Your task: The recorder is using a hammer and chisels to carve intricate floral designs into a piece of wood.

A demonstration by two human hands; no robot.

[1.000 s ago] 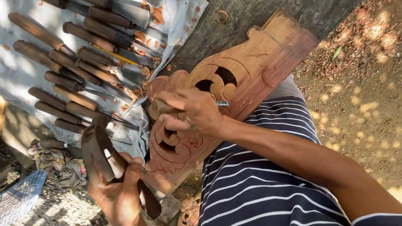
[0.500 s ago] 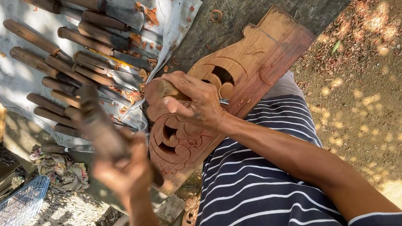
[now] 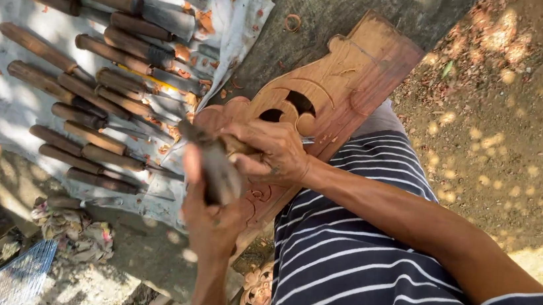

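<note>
I see my left hand [image 3: 212, 216] wrapped tight around a mallet [image 3: 217, 167], its head blurred just above the butt of the chisel [image 3: 245, 147]. My right hand [image 3: 275, 153] is closed around that chisel, knuckles up, with the metal tip [image 3: 308, 140] showing past my fingers and resting on the carved panel [image 3: 330, 98]. The panel lies tilted across my lap, over striped fabric [image 3: 354, 260], its far end up against the grey bench [image 3: 338, 6].

What worries me: the mallet head sits very near my right thumb and knuckles, so a glancing blow could land on them rather than on the handle. The tip is beside the pierced scroll openings, where the wood looks thin; too hard a strike could split a curl or let the edge skid across finished lines. The panel seems held only by my legs and the chisel hand, so it could shift under a hit.

To the left, a row of wooden-handled chisels [image 3: 92, 82] lies on a pale cloth [image 3: 4, 107] strewn with shavings, well apart from my hands. A crumpled rag [image 3: 71, 229] and the corner of a blue mesh basket [image 3: 14, 277] sit lower left.

Hard to make out: the mallet's shape is lost in motion blur, my right hand hides most of the chisel and the spot being cut, and another carved piece [image 3: 254, 297] is cut off at the bottom edge.
</note>
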